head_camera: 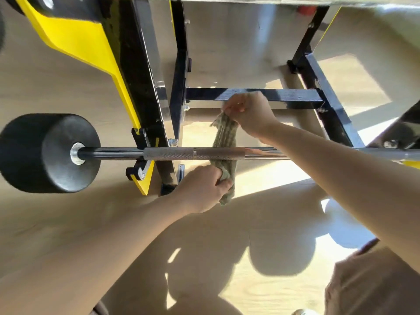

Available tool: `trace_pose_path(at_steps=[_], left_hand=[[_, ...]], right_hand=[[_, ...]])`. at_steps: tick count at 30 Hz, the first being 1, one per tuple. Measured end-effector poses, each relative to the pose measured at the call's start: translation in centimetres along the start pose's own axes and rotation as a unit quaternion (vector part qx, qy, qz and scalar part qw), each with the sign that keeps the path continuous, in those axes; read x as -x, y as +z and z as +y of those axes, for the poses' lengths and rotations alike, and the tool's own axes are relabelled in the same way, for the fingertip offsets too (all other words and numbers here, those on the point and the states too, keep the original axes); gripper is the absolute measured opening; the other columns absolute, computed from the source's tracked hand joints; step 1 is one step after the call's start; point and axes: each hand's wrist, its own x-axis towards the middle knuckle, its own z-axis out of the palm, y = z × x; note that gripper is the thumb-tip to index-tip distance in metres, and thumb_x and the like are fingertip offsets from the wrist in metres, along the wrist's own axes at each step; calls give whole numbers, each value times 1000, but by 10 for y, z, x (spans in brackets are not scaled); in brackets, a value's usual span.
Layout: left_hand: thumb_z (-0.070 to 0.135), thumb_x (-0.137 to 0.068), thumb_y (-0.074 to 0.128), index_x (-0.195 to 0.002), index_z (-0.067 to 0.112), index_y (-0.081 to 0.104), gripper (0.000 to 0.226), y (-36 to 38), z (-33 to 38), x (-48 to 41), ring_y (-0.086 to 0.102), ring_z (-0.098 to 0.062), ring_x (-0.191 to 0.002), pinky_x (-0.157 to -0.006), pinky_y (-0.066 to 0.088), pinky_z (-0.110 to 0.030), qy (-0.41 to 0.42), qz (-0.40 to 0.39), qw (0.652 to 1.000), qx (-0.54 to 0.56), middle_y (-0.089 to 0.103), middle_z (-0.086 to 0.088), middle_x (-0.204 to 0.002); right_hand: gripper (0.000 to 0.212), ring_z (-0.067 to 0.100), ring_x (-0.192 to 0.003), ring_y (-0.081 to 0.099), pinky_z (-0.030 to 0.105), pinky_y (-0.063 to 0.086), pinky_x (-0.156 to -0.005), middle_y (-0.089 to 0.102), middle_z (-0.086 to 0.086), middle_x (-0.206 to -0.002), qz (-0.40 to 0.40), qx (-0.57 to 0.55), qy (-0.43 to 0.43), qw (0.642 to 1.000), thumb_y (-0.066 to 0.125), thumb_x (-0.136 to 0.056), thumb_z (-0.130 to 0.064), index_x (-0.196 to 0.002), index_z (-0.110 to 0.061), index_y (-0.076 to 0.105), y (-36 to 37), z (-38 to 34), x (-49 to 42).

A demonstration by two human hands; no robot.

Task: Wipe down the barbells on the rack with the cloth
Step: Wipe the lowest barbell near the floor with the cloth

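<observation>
- Pinkish clothing (368,283) fills the lower right corner, blurred and cut off by the frame edge; what garment it is cannot be told.
- Both bare forearms reach forward over the pale wooden floor (56,223), which is patched with sunlight and the person's shadow.
- The left hand (203,188) is on the near side of the bar, with fingers and thumb curled tight round the lower end of the green ribbed cloth (225,135); a short tail of cloth hangs out below the fist.
- The right hand (250,114) is on the far side of the bar and pinches the bunched upper end of the cloth.
- The cloth runs taut between the two hands and passes beneath the barbell (172,153), touching it at the end of the knurled section; the stretch under the bar is hidden.
- The barbell lies level in a black hook (139,137) on the yellow-and-black rack (136,76).
- A black cylindrical weight (45,153) sits on the barbell's left end, outside the hook.
- The right forearm crosses over the barbell, and the bar's right end runs out of frame.
- A black crossbar (284,95) of the rack lies behind the right hand, near the floor.
- The rack's uprights are cut off at the top edge, where a small red object (306,9) is too blurred to identify.
</observation>
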Motion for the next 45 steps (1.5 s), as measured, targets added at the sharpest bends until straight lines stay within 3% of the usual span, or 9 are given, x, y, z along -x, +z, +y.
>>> trace_pose_path(at_steps=[4, 10, 15, 18, 22, 26, 32, 41, 45], left_hand=[[34, -101, 56, -74, 14, 59, 34, 9, -4, -16, 66, -25, -80, -67, 50, -35, -29, 22, 998, 51, 68, -8, -83], [36, -100, 58, -92, 9, 71, 31, 18, 28, 5, 67, -19, -87, -86, 52, -38, 96, -173, 978, 66, 73, -3, -93], [31, -103, 53, -71, 9, 60, 39, -9, 10, 8, 54, -9, -54, -54, 40, -25, -18, 24, 993, 112, 57, -2, -61], [30, -104, 51, -81, 4, 64, 37, -9, -19, 16, 64, -31, -70, -66, 51, -42, -133, 70, 974, 171, 64, -12, -73], [21, -107, 41, -110, 9, 65, 27, 0, -43, 27, 69, -22, -63, -54, 52, -31, -302, 179, 859, 373, 71, -13, -91], [20, -107, 39, -86, 5, 60, 33, -7, -46, 45, 68, -21, -58, -59, 49, -32, -277, 376, 787, 403, 64, -9, -78], [24, -106, 45, -90, 3, 64, 33, 8, -41, 57, 73, -27, -66, -61, 54, -44, -252, 277, 844, 384, 71, -22, -88], [24, -109, 37, -88, 12, 59, 33, -15, -24, 73, 68, -14, -51, -45, 45, -23, -203, 448, 743, 455, 64, 4, -66], [27, -109, 35, -90, 9, 59, 36, -10, -31, 71, 72, -20, -55, -57, 44, -39, -231, 394, 787, 414, 66, -6, -74]], right_hand=[[18, 11, -76, 67, 27, 57, -72, 71, -4, -83, 64, 5, 2, 998, 65, -89, -2, -92, -14, 78, -18, 7, 0], [16, 3, -79, 66, 25, 59, -77, 69, -11, -85, -213, 135, -6, 968, 66, -92, -5, -90, -16, 77, -19, 16, 22], [16, 16, -86, 69, 28, 57, -81, 71, -5, -88, -41, 60, -17, 997, 66, -92, -6, -96, -15, 78, -25, 10, 13], [15, 12, -84, 71, 28, 58, -84, 73, -6, -89, -27, 5, -40, 999, 65, -92, -5, -97, -13, 77, -13, -2, 11], [21, 16, -81, 73, 34, 62, -75, 74, -1, -87, -152, 11, -35, 988, 64, -91, 1, -90, -16, 76, 25, -17, 12], [18, 26, -79, 73, 31, 63, -65, 73, 4, -87, -119, -75, 5, 990, 64, -91, 4, -91, -8, 77, 45, -39, 0], [28, 15, -70, 73, 29, 62, -63, 75, 3, -80, -37, -187, -1, 982, 67, -88, 5, -78, -19, 76, 58, -62, -6], [24, 14, -78, 74, 37, 62, -77, 75, 0, -86, -200, -25, -75, 977, 66, -87, 6, -84, -16, 77, 83, -59, 6], [21, 13, -69, 73, 33, 62, -73, 76, -3, -84, -122, -66, -89, 986, 64, -89, 6, -87, -10, 79, 83, -74, 6]])
